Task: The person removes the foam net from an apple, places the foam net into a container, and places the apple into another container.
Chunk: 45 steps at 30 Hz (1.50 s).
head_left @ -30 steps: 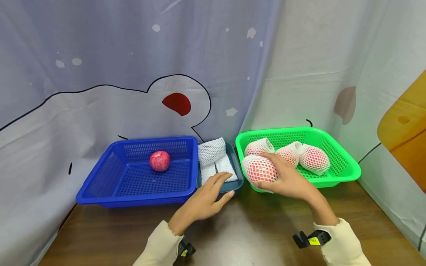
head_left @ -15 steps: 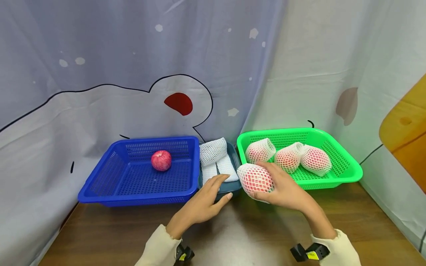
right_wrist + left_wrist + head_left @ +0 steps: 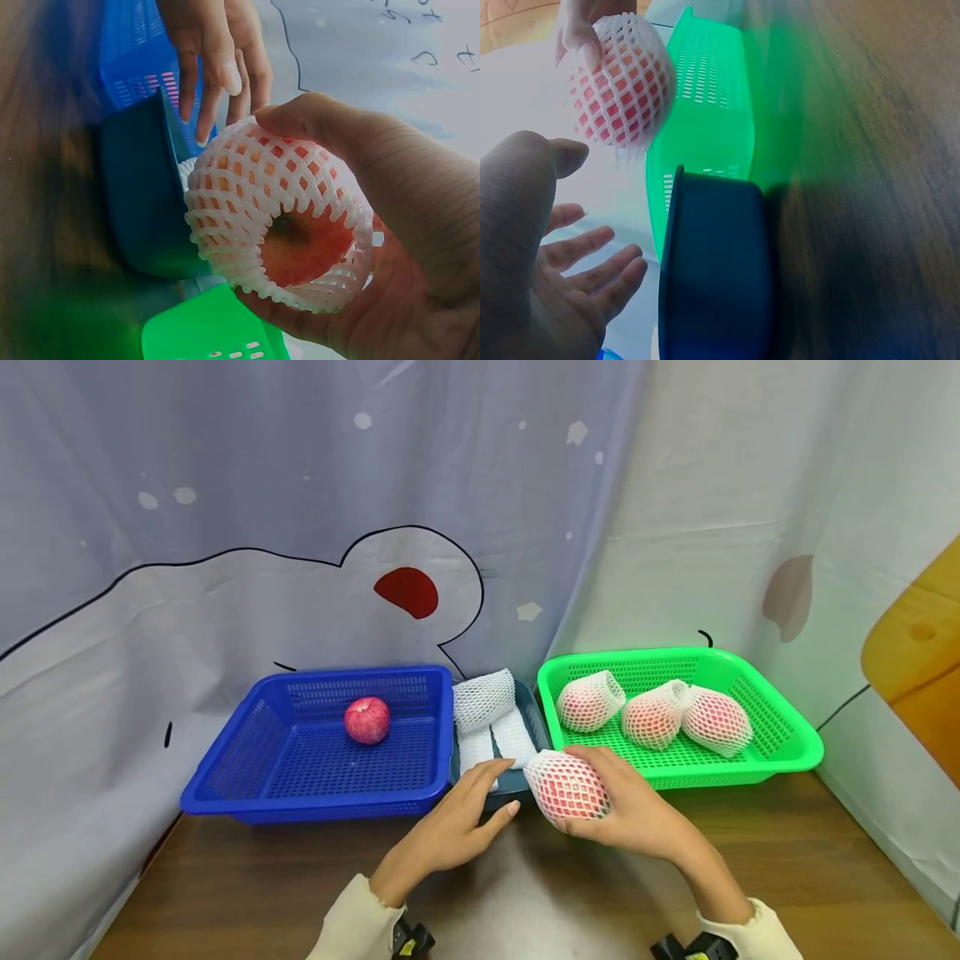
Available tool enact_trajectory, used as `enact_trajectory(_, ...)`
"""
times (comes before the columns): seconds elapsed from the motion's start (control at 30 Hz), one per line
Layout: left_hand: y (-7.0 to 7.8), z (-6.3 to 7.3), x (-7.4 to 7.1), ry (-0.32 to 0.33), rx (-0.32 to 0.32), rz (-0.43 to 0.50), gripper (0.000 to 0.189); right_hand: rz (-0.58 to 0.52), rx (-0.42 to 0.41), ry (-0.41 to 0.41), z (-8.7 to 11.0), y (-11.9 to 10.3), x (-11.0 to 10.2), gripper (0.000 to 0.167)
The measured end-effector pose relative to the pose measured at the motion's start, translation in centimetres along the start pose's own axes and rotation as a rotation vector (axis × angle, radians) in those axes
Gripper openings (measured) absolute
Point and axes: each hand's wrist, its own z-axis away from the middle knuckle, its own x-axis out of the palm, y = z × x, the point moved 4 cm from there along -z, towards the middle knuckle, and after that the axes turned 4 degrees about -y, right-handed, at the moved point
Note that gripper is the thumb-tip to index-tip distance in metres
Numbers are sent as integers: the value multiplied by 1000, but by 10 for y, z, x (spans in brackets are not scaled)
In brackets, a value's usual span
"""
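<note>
My right hand grips an apple in a white foam net, held in front of the green basket. In the right wrist view the net's open end shows the bare red apple and its stem hollow, with thumb and fingers curled round the net. My left hand holds nothing; its fingers are spread, over the front rim of the small dark teal bin. In the left wrist view the netted apple is beyond my left fingers, apart from them. Several white foam nets lie in the bin.
A blue basket at the left bears one bare red apple. Right of the bin, the green basket contains three netted apples. All stand on a brown wooden table before a patterned curtain.
My right hand has carried the netted apple out of the green basket, toward me and left, closer to my left hand. The left hand has hardly moved.
</note>
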Motion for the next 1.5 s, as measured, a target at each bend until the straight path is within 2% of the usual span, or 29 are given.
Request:
enact_trajectory(0.2, 2, 2, 0, 17, 23, -1, 55, -8, -24, -5, 5, -3, 5, 82)
enact_trajectory(0.6, 2, 9, 2, 20, 22, 0, 54, -19, -57, -17, 11, -4, 13, 83)
enact_trajectory(0.87, 0, 12, 4, 4, 7, 68, 50, -24, -56, -35, 13, -6, 19, 83)
enact_trajectory(1.2, -5, 17, 6, 16, 72, 73, 40, -53, -95, -69, 12, -7, 28, 81)
enact_trajectory(1.5, -9, 22, 6, 32, 73, 62, 35, -76, -117, -93, 13, -7, 33, 79)
